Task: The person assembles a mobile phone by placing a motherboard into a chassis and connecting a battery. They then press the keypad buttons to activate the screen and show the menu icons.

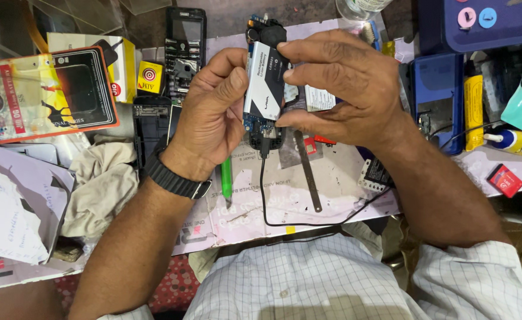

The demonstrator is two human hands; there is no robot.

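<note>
Both your hands meet over the middle of the bench: your left hand (213, 112), with a black wristband, pinches the left edge of a slim white-and-black rectangular phone battery (267, 80) between thumb and fingers, and your right hand (344, 89) grips its right edge from above, fingers curled over. Under the battery sits a small dark phone body with a blue circuit board (262, 131), and a thin black cable (284, 222) runs down from it across the pale printed paper mat (249, 207). Just beside your left wrist lies a green pen-like tool (226, 178). Far left, there's a flat rectangular package with an orange border and a dark window (47, 95); behind it a small yellow square label with a red target (149, 77). Far right, a small red card (505, 180) lies near the edge.
</note>
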